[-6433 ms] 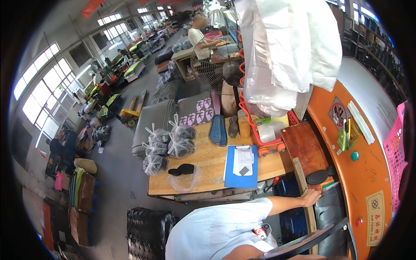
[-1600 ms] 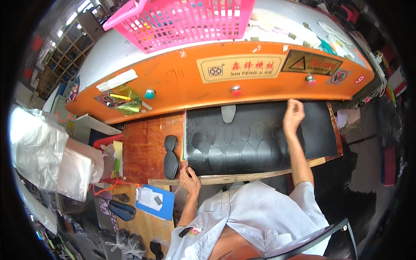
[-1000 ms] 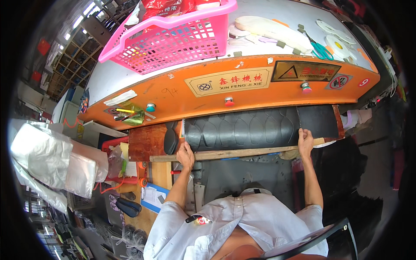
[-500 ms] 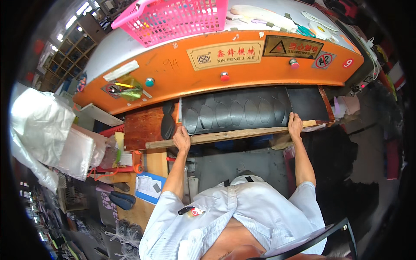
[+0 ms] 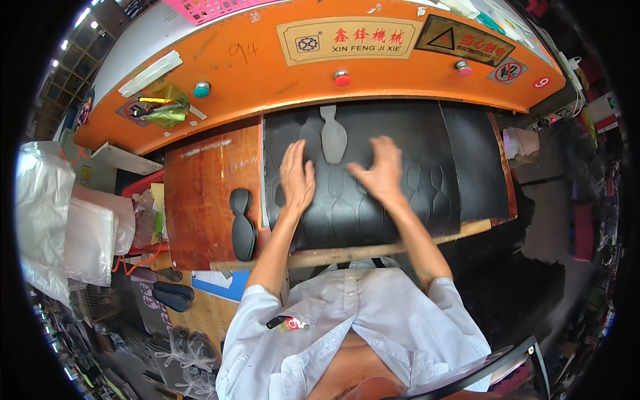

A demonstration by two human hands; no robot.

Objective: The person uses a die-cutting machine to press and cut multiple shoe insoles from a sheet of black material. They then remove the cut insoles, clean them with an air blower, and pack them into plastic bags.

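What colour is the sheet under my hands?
The sheet is black, with curved outlines; the head view shows it.

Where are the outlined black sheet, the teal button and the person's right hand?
Black sheet (image 5: 333, 192): head view, near its middle.
Teal button (image 5: 201, 90): head view, its cap.
Right hand (image 5: 383, 173): head view, back of the hand.

A sheet (image 5: 427, 147) lies on a wooden board (image 5: 207, 200); on the sheet, between the left hand (image 5: 297, 177) and the right hand (image 5: 382, 170), sits a sole-shaped piece (image 5: 333, 141). Left of the sheet, on the board, rests a stack of sole-shaped cutouts (image 5: 244, 233). A wooden rail (image 5: 340, 255) runs along the near side. Behind stands the machine panel (image 5: 233, 80), with a basket (image 5: 213, 8) beyond it. At lower left, a clipboard (image 5: 230, 285) lies on a table (image 5: 213, 315).
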